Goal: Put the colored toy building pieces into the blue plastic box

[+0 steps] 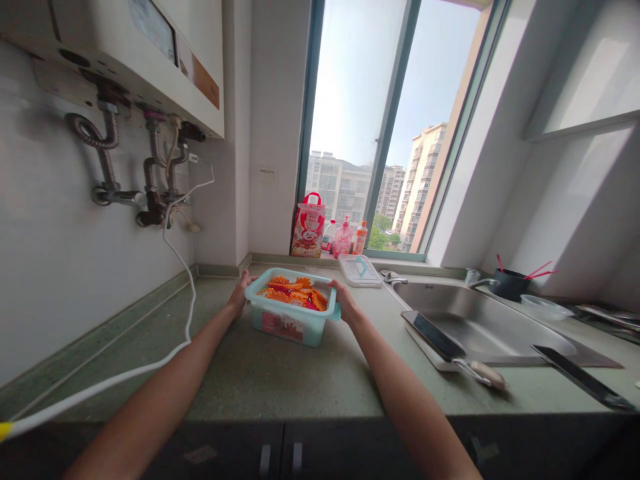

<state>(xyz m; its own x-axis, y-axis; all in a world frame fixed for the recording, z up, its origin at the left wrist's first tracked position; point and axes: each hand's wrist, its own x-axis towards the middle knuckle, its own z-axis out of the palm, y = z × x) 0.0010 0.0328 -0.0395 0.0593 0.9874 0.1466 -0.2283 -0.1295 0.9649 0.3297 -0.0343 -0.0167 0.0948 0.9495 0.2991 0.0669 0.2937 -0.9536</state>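
Note:
A light-blue plastic container (315, 331) with orange crinkle-cut pieces (297, 293) inside stands uncovered on the green-grey counter. My left hand (242, 292) is closed on its left end and my right hand (345, 301) on its right end, near the rim. The fingers are partly hidden behind the container's ends. Behind and to the right of it, a clear lid (360, 271) with a light-blue handle lies flat near the window sill.
Right of the container are a steel sink (465, 313), a cleaver (435, 335) on a white board, and a long dark blade (583, 377). Bottles (343, 239) and a red bag (309, 230) stand by the window. A white hose (193, 300) crosses the counter's left side.

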